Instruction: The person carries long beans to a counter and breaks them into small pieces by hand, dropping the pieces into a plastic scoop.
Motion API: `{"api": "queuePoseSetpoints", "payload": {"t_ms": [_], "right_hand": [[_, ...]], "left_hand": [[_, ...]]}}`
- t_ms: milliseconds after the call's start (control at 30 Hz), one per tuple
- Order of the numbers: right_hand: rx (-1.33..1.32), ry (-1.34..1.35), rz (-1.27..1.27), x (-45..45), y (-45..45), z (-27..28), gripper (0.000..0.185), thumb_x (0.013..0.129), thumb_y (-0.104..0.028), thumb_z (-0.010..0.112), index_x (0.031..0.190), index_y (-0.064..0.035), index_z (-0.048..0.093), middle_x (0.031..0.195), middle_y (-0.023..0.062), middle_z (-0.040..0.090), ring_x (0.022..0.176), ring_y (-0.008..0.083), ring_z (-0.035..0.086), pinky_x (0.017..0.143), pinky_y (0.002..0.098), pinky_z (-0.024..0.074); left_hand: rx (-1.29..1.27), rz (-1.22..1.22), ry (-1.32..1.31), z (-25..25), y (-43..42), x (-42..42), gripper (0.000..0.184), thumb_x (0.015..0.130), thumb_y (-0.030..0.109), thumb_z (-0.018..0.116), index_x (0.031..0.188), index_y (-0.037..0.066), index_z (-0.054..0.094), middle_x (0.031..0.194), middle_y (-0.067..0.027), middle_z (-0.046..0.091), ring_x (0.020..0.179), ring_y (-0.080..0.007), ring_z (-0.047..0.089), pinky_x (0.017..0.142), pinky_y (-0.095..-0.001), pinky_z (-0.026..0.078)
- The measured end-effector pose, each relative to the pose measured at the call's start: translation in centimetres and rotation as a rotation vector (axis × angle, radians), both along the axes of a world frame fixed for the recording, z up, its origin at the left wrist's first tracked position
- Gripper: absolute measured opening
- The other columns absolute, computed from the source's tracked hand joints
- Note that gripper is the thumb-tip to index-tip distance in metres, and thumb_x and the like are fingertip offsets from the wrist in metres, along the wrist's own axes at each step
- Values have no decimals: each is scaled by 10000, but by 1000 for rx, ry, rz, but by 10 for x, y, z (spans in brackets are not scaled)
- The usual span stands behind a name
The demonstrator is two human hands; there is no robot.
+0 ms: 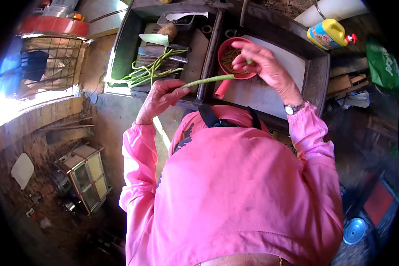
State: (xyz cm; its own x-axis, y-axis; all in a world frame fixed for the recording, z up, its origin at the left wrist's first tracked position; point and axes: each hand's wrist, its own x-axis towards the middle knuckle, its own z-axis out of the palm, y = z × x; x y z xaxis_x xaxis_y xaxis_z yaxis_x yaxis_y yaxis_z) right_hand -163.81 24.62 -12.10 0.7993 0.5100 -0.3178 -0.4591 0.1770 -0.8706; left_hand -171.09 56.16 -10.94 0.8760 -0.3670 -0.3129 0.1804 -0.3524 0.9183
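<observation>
My left hand [162, 95] is closed on one end of a long green bean [210, 80], which points right towards the red plastic pan. My right hand [268, 66] is over the rim of that red pan [221, 49], with a short green bean piece [249, 61] between its fingers. Cut bean pieces [228, 60] lie inside the pan, and its handle [224, 88] points towards my body. Several whole long beans [150, 73] lie in a loose pile beyond my left hand. Just past them are a broad-bladed knife [155, 38] and a second knife [157, 52].
A clear plastic box [177, 20] with a white spoon [186, 16] and a brown fibrous scrubber [168, 31] sit behind the knives. A dark divider [209, 57] splits the sink-like counter. A yellow bottle [330, 33] stands on the right rim.
</observation>
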Motion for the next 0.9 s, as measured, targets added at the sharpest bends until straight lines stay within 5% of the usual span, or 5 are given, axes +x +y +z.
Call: {"api": "queuePoseSetpoints", "payload": {"t_ms": [100,233,500,833,900], "right_hand": [[-29,29,220,-7,20,-15,404,950,-351,548,1208,-43,597,938,55,680,872,98,646,756,208,517],[-118,46,467,-22,39,-6,415,939,-400,555,1054,-19,672,782,47,681,712,90,645,645,210,515],[57,301,556,-43,51,-3,298,919,-253,625,1000,31,669,742,94,676,623,119,639,603,208,522],[371,488,-170,-22,59,-31,281,923,-270,610,985,2,640,771,62,666,653,108,638,579,193,512],[760,614,-310,24,22,-74,258,922,-261,613,983,-12,645,778,53,671,668,116,646,577,198,512]], "left_hand": [[61,-69,19,3,2,3,254,904,238,653,997,6,695,589,41,492,523,-38,438,469,-210,349],[86,-101,50,6,2,8,239,896,230,659,993,14,697,593,48,497,528,-32,443,471,-205,350],[139,-104,-36,14,-3,18,169,876,164,677,950,13,695,680,-12,600,640,-55,500,573,-248,430],[34,191,0,-20,-23,11,170,888,160,656,849,-5,662,605,64,455,588,-33,394,503,-239,328],[215,239,-95,-33,-12,8,175,883,162,657,853,-10,658,602,68,449,582,-31,389,498,-235,323]]}}
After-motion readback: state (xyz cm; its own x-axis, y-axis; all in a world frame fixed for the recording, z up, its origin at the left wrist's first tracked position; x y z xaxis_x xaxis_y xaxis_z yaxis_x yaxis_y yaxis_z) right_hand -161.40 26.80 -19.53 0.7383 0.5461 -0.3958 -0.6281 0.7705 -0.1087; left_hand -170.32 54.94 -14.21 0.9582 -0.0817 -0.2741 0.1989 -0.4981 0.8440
